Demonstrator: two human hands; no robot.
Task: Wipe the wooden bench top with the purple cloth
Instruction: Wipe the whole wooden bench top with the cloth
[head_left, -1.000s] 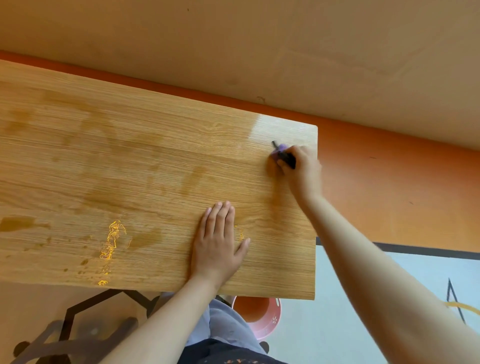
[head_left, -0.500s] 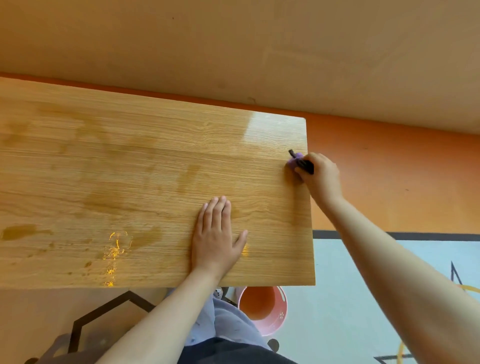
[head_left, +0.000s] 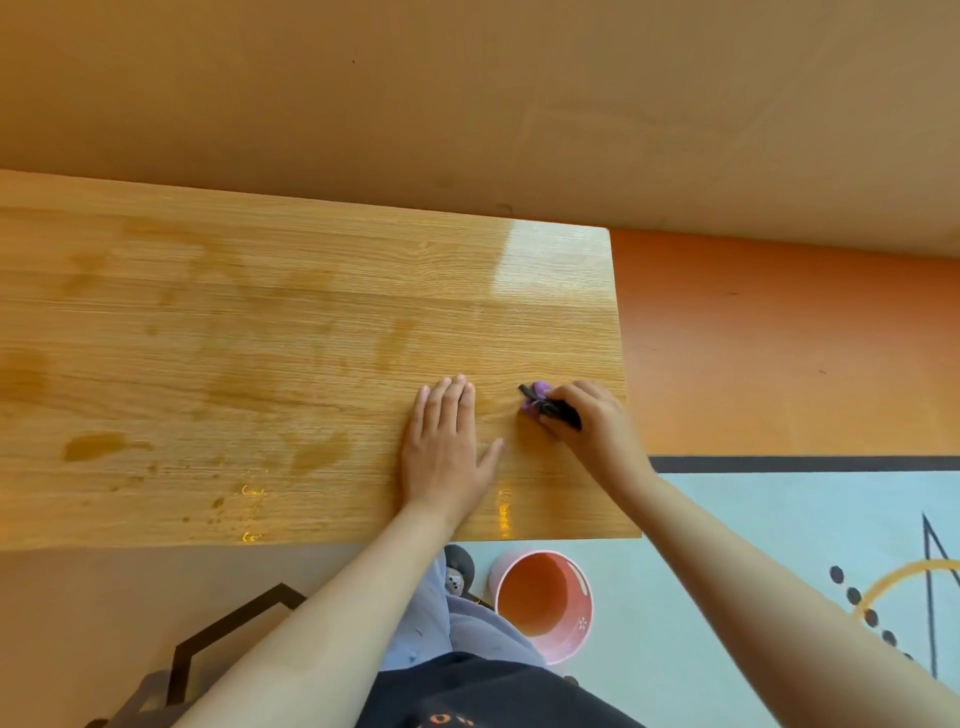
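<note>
**Wiping at the right end, wet patches left toward the left**

The right hand (head_left: 587, 421) has its grip closed on a small, bunched purple cloth (head_left: 540, 391), fingers curled round it. A dark strip (head_left: 558, 413) is bunched in with the cloth; I cannot tell what it is. The cloth is pressed onto the long, light-wood tabletop (head_left: 311, 270) close to its right edge, roughly midway between the far and near edges. Just to its left, apart from it, the left hand (head_left: 447, 441) lies palm-down on the wood. Its grip is spread flat, with the fingers straight and side by side and the thumb out, and it holds nothing. It looks to be steadying the person rather than wiping.

The job looks well short of finished. The wood around the cloth and up to the far right corner shows no pooled liquid, only a pale sheen. Broad darker damp smears (head_left: 291, 291) cross the middle. A distinct brownish puddle (head_left: 98, 447) sits toward the left, not far from the near edge. Small droplets and glints (head_left: 244, 499) dot the near edge at its middle. Those areas probably need more passes, working leftward from the cloth's present spot.

On the floor below the near right corner stands a round pink plastic bucket (head_left: 543, 603).
</note>
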